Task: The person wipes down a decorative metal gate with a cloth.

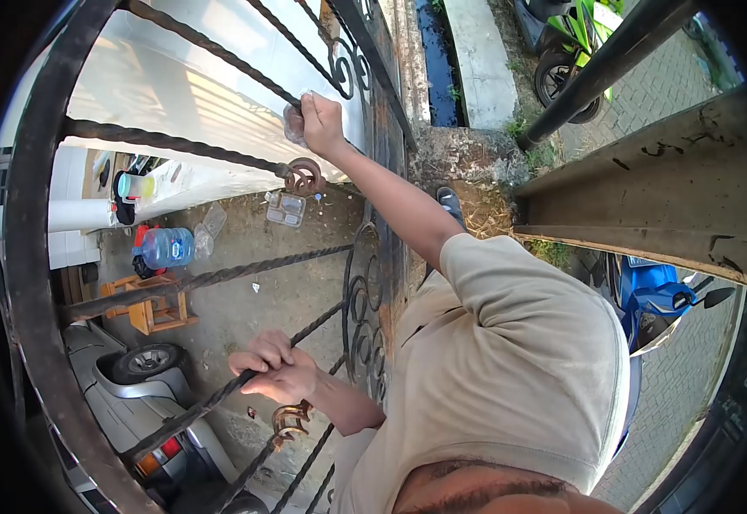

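A dark metal fence (pixel 35 214) with twisted bars and scrollwork stands before me. My right hand (pixel 279 368) or left cannot be confused by side: the lower one is my left hand, its fingers wrapped round a twisted bar (pixel 198 411). Higher in the view, my right hand (pixel 322 124) is closed on a crumpled, see-through piece of plastic (pixel 293 125) at another twisted bar (pixel 219 53). Below that hand a brown ring ornament (pixel 305 176) sits on a bar. A second, copper-toned ornament (pixel 290 423) is just below my left hand.
Beyond the fence are a silver car (pixel 116 403), a wooden stool (pixel 155 310), a water bottle (pixel 168 248) and a plastic tray (pixel 286 209). A blue motorbike (pixel 654 287), a green motorbike (pixel 583 34) and a large metal beam (pixel 648 188) are at the right.
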A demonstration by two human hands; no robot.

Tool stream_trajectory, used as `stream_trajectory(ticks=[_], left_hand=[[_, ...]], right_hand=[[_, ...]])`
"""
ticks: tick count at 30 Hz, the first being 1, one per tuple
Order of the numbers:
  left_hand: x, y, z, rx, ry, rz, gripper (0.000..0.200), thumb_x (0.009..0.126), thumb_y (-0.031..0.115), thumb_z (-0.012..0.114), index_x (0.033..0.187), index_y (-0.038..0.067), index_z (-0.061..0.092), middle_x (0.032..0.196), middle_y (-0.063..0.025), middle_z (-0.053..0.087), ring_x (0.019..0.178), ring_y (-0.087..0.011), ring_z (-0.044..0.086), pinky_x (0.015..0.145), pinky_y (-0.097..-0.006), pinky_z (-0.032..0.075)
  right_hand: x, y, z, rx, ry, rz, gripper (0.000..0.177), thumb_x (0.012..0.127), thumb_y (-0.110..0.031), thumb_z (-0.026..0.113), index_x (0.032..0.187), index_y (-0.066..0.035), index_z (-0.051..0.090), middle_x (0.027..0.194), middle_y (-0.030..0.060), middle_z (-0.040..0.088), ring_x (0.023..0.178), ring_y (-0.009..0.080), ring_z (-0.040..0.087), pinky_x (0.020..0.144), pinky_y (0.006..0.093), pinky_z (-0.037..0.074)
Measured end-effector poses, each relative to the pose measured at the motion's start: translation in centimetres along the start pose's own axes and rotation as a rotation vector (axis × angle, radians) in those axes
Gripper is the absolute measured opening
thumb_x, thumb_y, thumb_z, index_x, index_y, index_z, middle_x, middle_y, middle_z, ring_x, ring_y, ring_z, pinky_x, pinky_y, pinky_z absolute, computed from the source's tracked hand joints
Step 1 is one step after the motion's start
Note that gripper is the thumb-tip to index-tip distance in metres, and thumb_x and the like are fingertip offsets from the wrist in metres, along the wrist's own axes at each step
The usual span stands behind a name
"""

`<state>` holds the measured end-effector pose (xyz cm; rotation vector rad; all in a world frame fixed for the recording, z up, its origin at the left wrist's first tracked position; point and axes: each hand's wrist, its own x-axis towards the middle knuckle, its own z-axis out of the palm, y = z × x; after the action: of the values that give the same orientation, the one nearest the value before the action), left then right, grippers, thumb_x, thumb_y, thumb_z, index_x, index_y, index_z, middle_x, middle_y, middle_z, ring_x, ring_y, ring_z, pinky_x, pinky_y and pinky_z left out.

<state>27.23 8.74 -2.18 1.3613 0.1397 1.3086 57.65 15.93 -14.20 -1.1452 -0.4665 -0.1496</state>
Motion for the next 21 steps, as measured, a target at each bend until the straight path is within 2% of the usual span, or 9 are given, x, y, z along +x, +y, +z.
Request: stream_trajectory(ticks=[2,5,6,7,11,13,16,21], left_hand=[[-0.5,-0.6,0.1,0.081,0.114,0.053,0.048,0.096,0.051,0.040,0.070,0.011,0.029,0.048,0.0029,0.021,0.038,-0.0066,0.018,0.035,-0.0219,0.016],[-0.5,-1.2,-0.5,0.142,0.140,0.148,0.048,0.097,0.048,0.039,0.069,0.012,0.027,0.048,0.0038,0.018,0.038,-0.0061,0.017,0.035,-0.0212,0.016],[-0.4,-1.0,-0.1,0.236,0.178,0.140,0.049,0.094,0.055,0.040,0.073,0.013,0.029,0.049,0.0033,0.020,0.039,-0.0066,0.017,0.037,-0.0227,0.012],[-0.1,-1.6,0.2,0.235,0.171,0.132,0.049,0.094,0.055,0.040,0.073,0.013,0.029,0.049,0.0033,0.020,0.039,-0.0066,0.017,0.037,-0.0227,0.012],[-0.4,-1.5,0.8,0.296,0.256,0.135,0.051,0.093,0.056,0.043,0.071,0.013,0.027,0.048,0.0035,0.017,0.040,-0.0066,0.015,0.037,-0.0227,0.010],[0.3,-2.0,1.2,0.226,0.207,0.185,0.049,0.097,0.047,0.040,0.067,0.012,0.024,0.047,0.0044,0.014,0.038,-0.0056,0.012,0.035,-0.0228,0.011],[1.1,-2.8,1.8,0.249,0.213,0.183,0.051,0.096,0.049,0.042,0.066,0.012,0.024,0.047,0.0043,0.014,0.039,-0.0058,0.011,0.035,-0.0234,0.011],[2.6,-4.4,3.8,0.248,0.242,0.154,0.053,0.095,0.052,0.043,0.066,0.012,0.024,0.047,0.0045,0.014,0.038,-0.0058,0.012,0.035,-0.0230,0.010]], right_hand=[[-0.1,0.1,0.3,-0.023,0.013,-0.027,0.035,0.096,-0.020,0.041,0.067,-0.002,0.050,0.051,0.0150,0.049,0.047,0.0331,0.054,0.049,0.0397,0.041],[-0.1,-0.1,0.4,-0.071,0.043,-0.101,0.033,0.095,-0.018,0.041,0.066,-0.003,0.050,0.049,0.0138,0.048,0.045,0.0330,0.054,0.047,0.0395,0.042],[0.0,-0.2,0.5,-0.084,0.055,-0.145,0.033,0.095,-0.017,0.041,0.067,-0.003,0.050,0.049,0.0139,0.048,0.044,0.0329,0.054,0.047,0.0392,0.042],[0.2,-0.3,0.3,-0.102,0.065,-0.185,0.032,0.095,-0.016,0.041,0.067,-0.003,0.049,0.049,0.0139,0.048,0.044,0.0328,0.053,0.046,0.0389,0.041],[0.5,0.2,0.0,-0.184,0.063,-0.193,0.032,0.095,-0.016,0.041,0.067,-0.002,0.049,0.049,0.0143,0.049,0.044,0.0343,0.053,0.046,0.0389,0.042],[1.3,0.9,0.2,-0.127,0.042,-0.162,0.034,0.095,-0.017,0.040,0.067,-0.002,0.050,0.050,0.0149,0.050,0.045,0.0348,0.054,0.046,0.0391,0.042],[2.4,0.7,-0.1,-0.059,0.028,-0.119,0.036,0.096,-0.020,0.041,0.066,-0.002,0.051,0.051,0.0151,0.051,0.047,0.0345,0.055,0.049,0.0391,0.043],[4.4,1.9,-0.5,-0.148,0.053,-0.117,0.035,0.096,-0.020,0.043,0.068,-0.001,0.051,0.055,0.0168,0.053,0.050,0.0334,0.056,0.050,0.0367,0.043]])
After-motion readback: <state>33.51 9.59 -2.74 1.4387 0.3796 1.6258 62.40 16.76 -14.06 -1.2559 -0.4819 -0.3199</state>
